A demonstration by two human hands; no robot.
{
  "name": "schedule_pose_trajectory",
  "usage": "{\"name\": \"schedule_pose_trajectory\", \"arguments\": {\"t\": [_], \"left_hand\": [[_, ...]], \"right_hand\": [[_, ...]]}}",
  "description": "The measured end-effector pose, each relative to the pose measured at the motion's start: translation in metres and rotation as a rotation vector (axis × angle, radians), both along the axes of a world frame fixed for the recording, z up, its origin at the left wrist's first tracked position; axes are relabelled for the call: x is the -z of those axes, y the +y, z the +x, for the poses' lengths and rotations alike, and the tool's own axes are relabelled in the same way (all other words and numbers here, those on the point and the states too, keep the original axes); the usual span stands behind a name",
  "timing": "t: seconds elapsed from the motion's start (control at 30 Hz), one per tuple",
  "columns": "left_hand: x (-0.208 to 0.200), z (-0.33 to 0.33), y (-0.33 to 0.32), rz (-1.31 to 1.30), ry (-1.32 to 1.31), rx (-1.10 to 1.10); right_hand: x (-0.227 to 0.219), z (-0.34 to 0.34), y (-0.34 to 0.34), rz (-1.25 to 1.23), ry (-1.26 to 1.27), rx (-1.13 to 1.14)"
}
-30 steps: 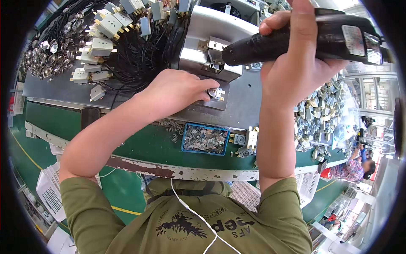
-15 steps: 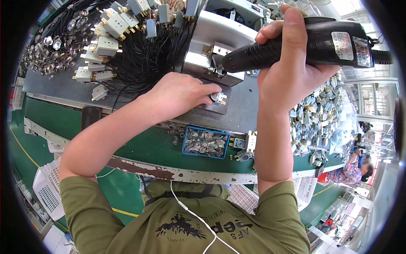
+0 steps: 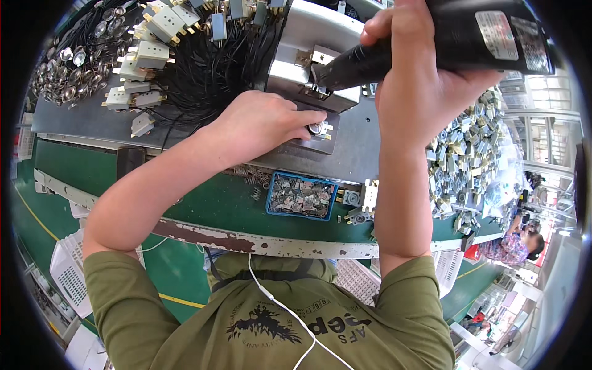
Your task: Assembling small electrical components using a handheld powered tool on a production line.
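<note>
My left hand [image 3: 262, 126] rests on a grey metal plate, its fingertips pinching a small round silver part [image 3: 316, 129] held in a fixture. Above it, my right hand [image 3: 425, 80] grips a black electric screwdriver [image 3: 431, 46], whose tip points down-left at the grey metal jig block [image 3: 308, 55]. The screwdriver's tip sits a little above the silver part, not touching it.
A blue tray [image 3: 301, 196] of small metal pieces sits at the green bench edge. Beige connector blocks with black wires [image 3: 185, 61] pile at the upper left, shiny round parts [image 3: 68, 68] farther left, more beige parts [image 3: 468, 160] at right. Another person [image 3: 515, 246] sits at far right.
The screwdriver and my right hand have come lower and closer to the jig. My left hand stays on the silver part.
</note>
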State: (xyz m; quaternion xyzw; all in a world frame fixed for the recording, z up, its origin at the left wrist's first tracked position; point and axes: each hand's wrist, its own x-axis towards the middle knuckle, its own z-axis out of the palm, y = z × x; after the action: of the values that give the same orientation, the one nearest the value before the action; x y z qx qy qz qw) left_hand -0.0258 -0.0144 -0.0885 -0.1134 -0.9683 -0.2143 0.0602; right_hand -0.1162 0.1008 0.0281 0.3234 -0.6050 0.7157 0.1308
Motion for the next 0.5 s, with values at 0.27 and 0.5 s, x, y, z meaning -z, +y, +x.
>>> {"name": "schedule_pose_trajectory", "arguments": {"t": [0.27,0.5], "left_hand": [[0.001,-0.001,0.0,0.041,-0.02,-0.009],[-0.012,-0.002,0.002,0.004,-0.141,-0.044]], "right_hand": [[-0.012,0.028,0.028,0.038,-0.16,0.105],[0.009,0.012,0.042,0.073,-0.135,0.034]]}}
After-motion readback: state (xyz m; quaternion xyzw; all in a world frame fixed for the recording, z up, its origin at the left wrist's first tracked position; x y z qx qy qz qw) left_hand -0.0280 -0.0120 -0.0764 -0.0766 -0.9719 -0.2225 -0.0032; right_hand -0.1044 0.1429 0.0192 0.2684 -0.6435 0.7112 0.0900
